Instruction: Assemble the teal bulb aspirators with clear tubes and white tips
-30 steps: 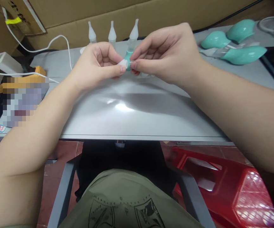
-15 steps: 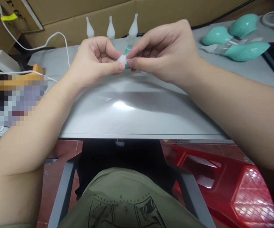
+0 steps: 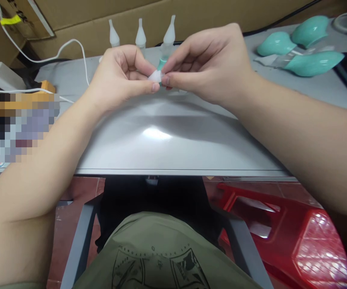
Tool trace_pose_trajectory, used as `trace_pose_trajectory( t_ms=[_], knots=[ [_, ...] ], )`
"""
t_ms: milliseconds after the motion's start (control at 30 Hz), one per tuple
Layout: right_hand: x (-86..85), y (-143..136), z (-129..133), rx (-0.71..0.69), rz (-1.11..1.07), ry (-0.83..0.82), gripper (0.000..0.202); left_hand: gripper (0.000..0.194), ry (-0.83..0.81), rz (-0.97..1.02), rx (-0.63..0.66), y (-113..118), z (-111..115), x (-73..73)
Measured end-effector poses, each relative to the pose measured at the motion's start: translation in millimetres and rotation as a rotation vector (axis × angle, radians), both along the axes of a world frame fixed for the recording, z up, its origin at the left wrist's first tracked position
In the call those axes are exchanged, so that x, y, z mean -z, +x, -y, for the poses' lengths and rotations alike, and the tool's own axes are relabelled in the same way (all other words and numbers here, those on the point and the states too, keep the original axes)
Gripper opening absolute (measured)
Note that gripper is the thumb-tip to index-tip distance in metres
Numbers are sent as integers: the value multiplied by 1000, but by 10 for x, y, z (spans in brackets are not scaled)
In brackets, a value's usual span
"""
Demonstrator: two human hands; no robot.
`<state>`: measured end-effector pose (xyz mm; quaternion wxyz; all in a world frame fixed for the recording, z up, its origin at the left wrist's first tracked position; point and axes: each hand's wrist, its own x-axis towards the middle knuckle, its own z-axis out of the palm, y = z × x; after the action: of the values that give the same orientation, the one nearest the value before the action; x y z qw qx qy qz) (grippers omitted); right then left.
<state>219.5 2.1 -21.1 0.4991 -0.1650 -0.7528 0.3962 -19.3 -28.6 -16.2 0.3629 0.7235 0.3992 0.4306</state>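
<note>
Above the desk's far half, my left hand (image 3: 128, 72) pinches a small white soft-looking nozzle tip (image 3: 155, 76) between thumb and forefinger. My right hand (image 3: 205, 66) is closed at the tip's right end, its thumb and fingertips touching it. Whatever else those right fingers hold is mostly hidden. Just behind the fingertips stands a nasal aspirator (image 3: 169, 36) with a white pointed nozzle, a clear collar and a teal bulb partly covered by my hands. Two more white nozzles, one at the left (image 3: 114, 34) and one in the middle (image 3: 140, 34), point upward beyond my left hand.
Several teal bulb aspirators (image 3: 314, 64) lie at the back right of the grey desk (image 3: 173, 156). A white charger (image 3: 9, 76) with cable and an orange object (image 3: 48, 86) are at the left. Cardboard (image 3: 86, 16) backs the desk; a red plastic stool (image 3: 284, 224) is below right.
The fingertips of both hands have come slightly closer together, and the small gap at the tip's right end has closed. Little else differs.
</note>
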Motion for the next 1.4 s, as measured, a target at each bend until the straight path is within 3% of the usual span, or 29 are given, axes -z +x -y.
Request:
trace_pose_trajectory(
  t_ms=[267,367,433,567,633,767,967,1167,1400],
  knots=[
    [29,8,-22,19,4,82,22,65,33,109,59,23,12,-25],
    [20,8,-9,29,1,110,23,56,57,57,66,-27,-113,56],
    [2,22,2,29,32,98,20,50,177,103,131,-80,-255,152],
    [-26,49,11,-56,81,21,9,47,265,171,219,-151,-483,310],
    [-20,43,8,-126,59,-63,5,54,294,169,240,-161,-541,343],
    [7,1,-2,-187,-13,-221,25,74,363,75,268,-195,-675,374],
    [-7,-7,-3,-203,23,-318,42,75,551,24,325,-301,-903,456],
    [-9,15,-42,-236,57,-316,44,78,595,83,299,-282,-946,523],
    [18,27,-49,-253,53,-354,44,84,572,-12,232,-197,-818,460]
  ],
)
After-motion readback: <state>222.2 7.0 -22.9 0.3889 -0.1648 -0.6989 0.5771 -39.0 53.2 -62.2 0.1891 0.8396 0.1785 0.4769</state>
